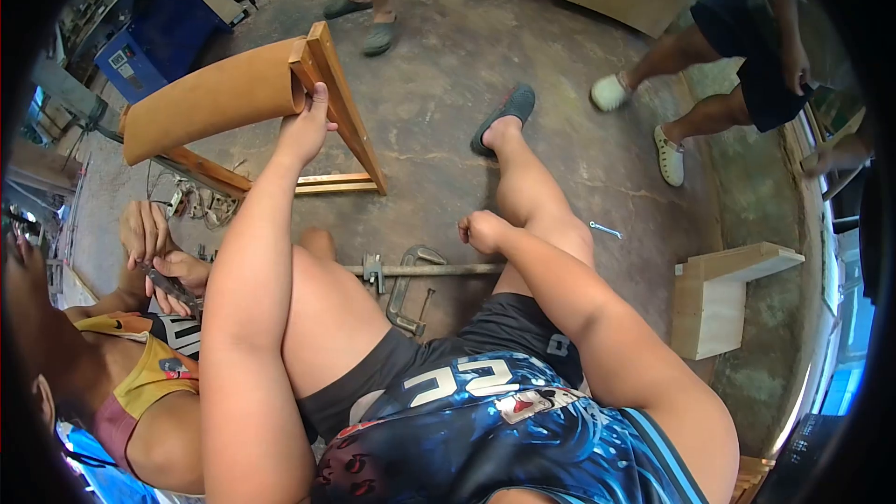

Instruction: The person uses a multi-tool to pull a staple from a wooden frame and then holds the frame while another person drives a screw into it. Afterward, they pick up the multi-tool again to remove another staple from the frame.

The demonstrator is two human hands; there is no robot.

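My left hand (306, 126) reaches forward and grips a wooden frame (341, 112) at its upper part, the thumb pointing up beside the end of a curved tan panel (215, 98). That panel looks like leather and spans the top of the frame. The fingers behind the wood are partly hidden. Over my bent right leg, my right hand (483, 231) is curled into a loose fist, and nothing shows in it. Below the hands, a clamp (403, 294) and a long metal bar (439, 271) lie on the floor by my legs.
A co-worker's hands (163, 257) hold a dark tool close on my left. A wrench (607, 230) lies beyond my right knee. A pale wooden piece (714, 303) stands at right. Other people's legs (695, 121) are nearby. A blue machine (154, 47) sits far left.
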